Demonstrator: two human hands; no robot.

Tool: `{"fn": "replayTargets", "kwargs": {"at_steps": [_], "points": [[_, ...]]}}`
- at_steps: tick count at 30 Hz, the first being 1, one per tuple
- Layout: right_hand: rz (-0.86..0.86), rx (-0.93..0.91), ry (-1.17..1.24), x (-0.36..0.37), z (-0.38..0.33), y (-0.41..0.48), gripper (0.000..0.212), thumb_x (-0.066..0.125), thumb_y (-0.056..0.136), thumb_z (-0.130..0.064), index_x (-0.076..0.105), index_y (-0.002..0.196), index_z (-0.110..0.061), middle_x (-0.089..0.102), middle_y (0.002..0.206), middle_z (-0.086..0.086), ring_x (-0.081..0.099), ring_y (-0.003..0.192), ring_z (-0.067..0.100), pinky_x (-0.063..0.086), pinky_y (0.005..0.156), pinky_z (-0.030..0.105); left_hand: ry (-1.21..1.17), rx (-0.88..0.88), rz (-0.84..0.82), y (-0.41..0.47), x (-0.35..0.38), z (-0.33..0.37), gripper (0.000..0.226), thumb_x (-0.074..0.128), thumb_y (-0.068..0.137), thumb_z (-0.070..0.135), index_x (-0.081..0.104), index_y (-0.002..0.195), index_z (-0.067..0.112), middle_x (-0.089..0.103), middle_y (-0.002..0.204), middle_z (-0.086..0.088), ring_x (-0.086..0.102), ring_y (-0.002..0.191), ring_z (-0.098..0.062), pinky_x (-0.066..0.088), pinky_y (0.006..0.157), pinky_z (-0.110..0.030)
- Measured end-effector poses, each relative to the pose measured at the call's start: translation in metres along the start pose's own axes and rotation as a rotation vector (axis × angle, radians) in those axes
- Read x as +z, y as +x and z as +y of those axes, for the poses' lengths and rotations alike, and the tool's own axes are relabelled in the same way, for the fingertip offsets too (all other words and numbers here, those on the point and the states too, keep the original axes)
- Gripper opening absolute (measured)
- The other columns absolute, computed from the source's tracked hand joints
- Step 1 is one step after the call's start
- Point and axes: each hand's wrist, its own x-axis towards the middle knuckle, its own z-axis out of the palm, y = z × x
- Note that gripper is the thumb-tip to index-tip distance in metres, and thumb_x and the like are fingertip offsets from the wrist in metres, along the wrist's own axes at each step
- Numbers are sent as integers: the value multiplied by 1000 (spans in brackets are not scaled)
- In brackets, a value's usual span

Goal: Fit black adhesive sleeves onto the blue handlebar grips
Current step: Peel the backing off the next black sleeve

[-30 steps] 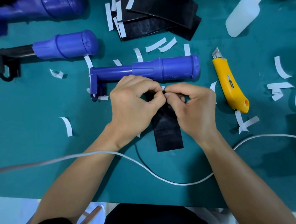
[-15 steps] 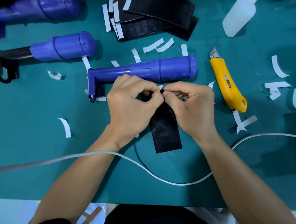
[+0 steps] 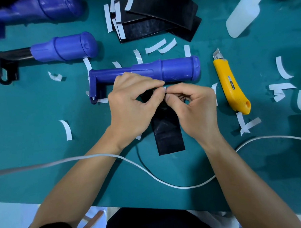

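Both hands are working the top edge of one black sleeve (image 3: pixel 168 135). The left hand (image 3: pixel 133 106) is pinching that edge between thumb and forefinger, other fingers curled. The right hand (image 3: pixel 193 107) is pinching the same edge from the other side, its fingertips meeting the left's. A small white tab (image 3: pixel 165 91) is showing right where they meet. The rest of the sleeve is hanging down between the wrists, its lower end lying flat on the green counter (image 3: pixel 33 147).

The blue grip (image 3: pixel 161 71) is lying on its side just beyond the knuckles, touching or nearly touching the left hand; can't tell which. A yellow utility knife (image 3: pixel 232 86) is sitting just right of the right hand, blade end pointing away. A stack of black sleeves (image 3: pixel 158 16) is lying well beyond both hands. A second blue grip (image 3: pixel 63 47) on a black bar is lying beyond and left of the left hand, with a third (image 3: pixel 34 8) further out. A squeeze bottle (image 3: pixel 242 14) is lying far beyond the right hand. White backing strips (image 3: pixel 67 129) are lying scattered around both hands. A white cable (image 3: pixel 150 173) is running under both forearms.
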Motion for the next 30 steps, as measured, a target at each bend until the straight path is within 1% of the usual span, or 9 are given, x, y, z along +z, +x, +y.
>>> {"fn": "replayTargets", "kwargs": {"at_steps": [3, 6, 8, 13, 14, 18, 20, 25, 30], "points": [[-51, -1, 59, -1, 1, 0, 13, 72, 91, -3, 82, 94, -10, 77, 83, -1, 70, 74, 22, 58, 72, 43, -37, -13, -4, 0, 0, -1, 14, 81, 87, 17, 82, 100, 18, 70, 87, 19, 61, 81, -6, 43, 88, -25], [-93, 6, 165, -4, 0, 2, 11, 69, 91, -12, 80, 89, -11, 75, 78, -3, 65, 70, 19, 54, 68, 35, -110, -2, -30, 0, -1, -1, 23, 82, 88, 14, 78, 109, 20, 68, 87, 21, 63, 79, -12, 46, 87, -28], [-122, 22, 222, -5, -2, 5, 12, 70, 90, -15, 78, 83, -19, 71, 71, -8, 60, 66, 10, 49, 65, 26, -170, -17, -45, -1, -1, -1, 28, 81, 88, 12, 75, 113, 22, 68, 90, 23, 64, 81, -13, 50, 87, -30], [-143, 98, 297, -5, -1, 9, 22, 68, 87, -8, 76, 74, -24, 67, 64, -9, 53, 58, 7, 44, 60, 20, -335, -160, -130, 0, -1, -1, 46, 81, 88, 12, 68, 128, 31, 75, 86, 20, 71, 82, -17, 54, 95, -51], [-128, 105, 297, -5, -1, 9, 23, 68, 87, -7, 76, 73, -24, 67, 64, -8, 53, 58, 8, 44, 60, 21, -347, -179, -138, 0, 0, 0, 47, 81, 88, 12, 68, 129, 31, 76, 86, 18, 72, 83, -15, 53, 97, -51], [-32, 102, 278, -4, -1, 8, 16, 67, 88, -4, 77, 78, -11, 66, 66, 11, 53, 59, 12, 45, 58, 27, -385, -270, -160, 1, -1, 1, 51, 85, 85, 15, 67, 127, 36, 77, 90, 22, 74, 89, -5, 50, 98, -20], [-6, 94, 257, -5, -1, 8, 17, 67, 89, -2, 76, 77, -10, 66, 66, 10, 53, 59, 12, 45, 58, 26, -394, -300, -179, 2, -2, 1, 54, 84, 84, 13, 65, 127, 39, 78, 88, 21, 73, 88, -4, 49, 102, -23], [-3, 68, 179, -4, -4, 8, 24, 65, 91, -6, 72, 74, -21, 64, 64, -10, 56, 61, 5, 45, 62, 19, -423, -340, -173, 3, 0, 2, 57, 80, 85, 2, 65, 130, 32, 77, 83, 17, 72, 84, -4, 49, 104, -24], [29, 82, 152, 1, -4, 6, 20, 73, 89, -6, 74, 79, -22, 70, 69, -8, 60, 64, 7, 50, 64, 24, -426, -339, -193, 3, 1, -1, 56, 78, 85, 2, 65, 132, 29, 78, 84, 16, 72, 85, -3, 47, 105, -22]]}}
